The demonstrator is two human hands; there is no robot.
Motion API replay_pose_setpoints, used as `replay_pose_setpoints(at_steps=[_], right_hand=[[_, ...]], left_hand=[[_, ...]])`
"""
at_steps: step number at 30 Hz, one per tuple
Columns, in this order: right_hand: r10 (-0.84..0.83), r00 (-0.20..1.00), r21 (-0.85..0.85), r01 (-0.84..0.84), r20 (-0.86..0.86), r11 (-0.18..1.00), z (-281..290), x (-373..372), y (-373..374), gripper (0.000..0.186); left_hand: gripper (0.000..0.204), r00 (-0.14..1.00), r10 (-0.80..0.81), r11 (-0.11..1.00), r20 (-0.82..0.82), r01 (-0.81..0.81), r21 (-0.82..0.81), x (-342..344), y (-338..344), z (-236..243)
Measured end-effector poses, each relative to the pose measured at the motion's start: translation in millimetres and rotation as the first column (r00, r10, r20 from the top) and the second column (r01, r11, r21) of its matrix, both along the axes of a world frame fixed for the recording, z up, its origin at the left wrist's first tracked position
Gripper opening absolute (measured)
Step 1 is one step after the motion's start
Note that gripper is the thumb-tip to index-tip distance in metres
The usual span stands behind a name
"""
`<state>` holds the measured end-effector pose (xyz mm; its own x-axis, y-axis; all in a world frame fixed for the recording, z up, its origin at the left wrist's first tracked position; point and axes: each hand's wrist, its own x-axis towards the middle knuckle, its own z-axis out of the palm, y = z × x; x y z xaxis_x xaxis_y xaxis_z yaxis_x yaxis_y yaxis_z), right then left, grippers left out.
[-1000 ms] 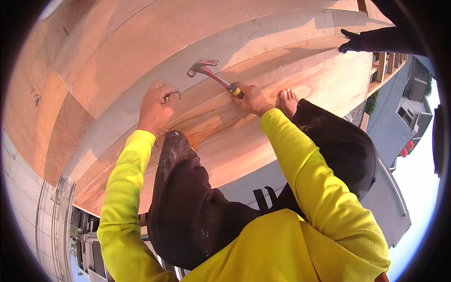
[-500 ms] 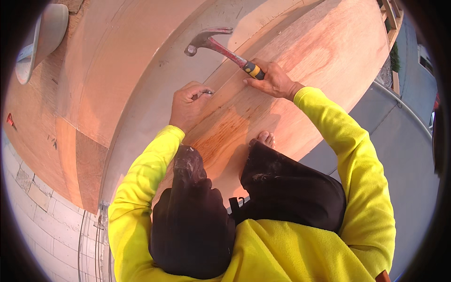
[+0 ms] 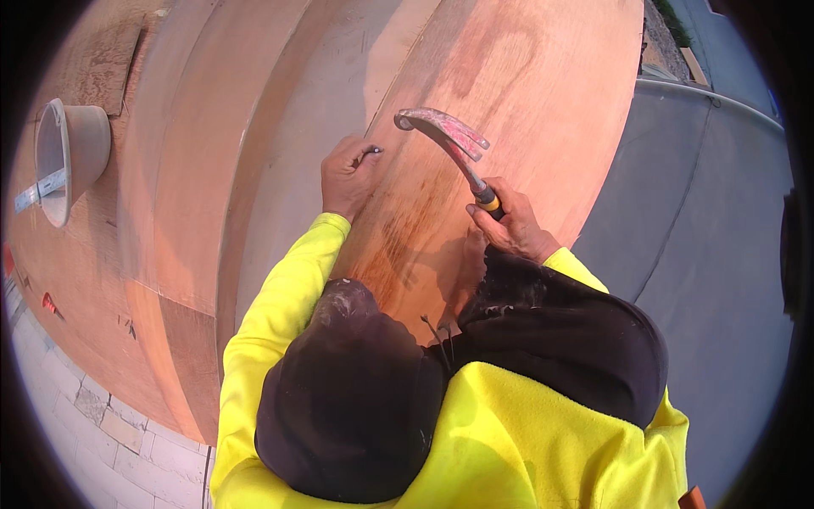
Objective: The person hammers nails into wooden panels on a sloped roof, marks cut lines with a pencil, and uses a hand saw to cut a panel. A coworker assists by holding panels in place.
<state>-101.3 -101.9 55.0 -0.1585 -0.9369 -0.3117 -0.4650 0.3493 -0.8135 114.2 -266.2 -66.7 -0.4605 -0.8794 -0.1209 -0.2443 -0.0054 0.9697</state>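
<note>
My right hand (image 3: 515,222) is closed round the dark grip of a claw hammer (image 3: 449,140) with a yellow band and a worn red shaft. The hammer's head is raised above the wooden surface, its claw toward the right. To its left, my left hand (image 3: 348,176) is closed on a short metal rod (image 3: 371,151), a nail or punch; one rounded end shows, the rest is hidden in the fingers. This hand is at the seam edge of a long curved plywood panel (image 3: 509,76). Both my knees and a bare foot, mostly covered, are close below the hands.
A pale strip (image 3: 326,93) runs left of the panel, beside a raised plywood step (image 3: 199,187). Further left are a whitish bucket (image 3: 89,144) with a metal strip across its rim and a small red-handled tool (image 3: 51,304). Grey flooring (image 3: 712,280) lies right, light paving (image 3: 127,471) lower left.
My right hand has drawn nearer to my body, and the hammer has turned more upright with its claw now to the right. My left hand keeps its hold. The whole view has shifted.
</note>
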Motion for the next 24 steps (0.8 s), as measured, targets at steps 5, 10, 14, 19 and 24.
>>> replay_pose_setpoints(at_steps=[5, 10, 14, 19, 24], right_hand=[[0.096, 0.994, -0.051, -0.098, -0.054, 0.994, 6, 9, -7, 0.036], [0.176, 0.98, 0.024, -0.175, -0.091, 0.984, -4, 4, -8, 0.035], [0.163, 0.985, 0.047, -0.16, -0.064, 0.986, -2, 8, -12, 0.032], [0.174, 0.983, -0.033, -0.176, -0.059, 0.984, -10, 8, -8, 0.03], [0.144, 0.988, -0.015, -0.145, -0.05, 0.989, -5, 10, -1, 0.031]], left_hand=[[0.009, 1.0, 0.013, 0.999, -0.01, -0.014, -0.048, -2, 0, 1], [0.015, 0.999, 0.016, 0.994, -0.031, -0.019, -0.11, -2, 0, -5], [0.017, 0.999, 0.003, 0.998, 0.038, -0.001, -0.071, 3, 4, -3], [0.012, 0.998, -0.005, 0.992, 0.055, 0.011, -0.125, 2, -1, -3], [0.012, 0.996, 0.004, 0.995, 0.093, 0.005, -0.098, 0, 5, 2]])
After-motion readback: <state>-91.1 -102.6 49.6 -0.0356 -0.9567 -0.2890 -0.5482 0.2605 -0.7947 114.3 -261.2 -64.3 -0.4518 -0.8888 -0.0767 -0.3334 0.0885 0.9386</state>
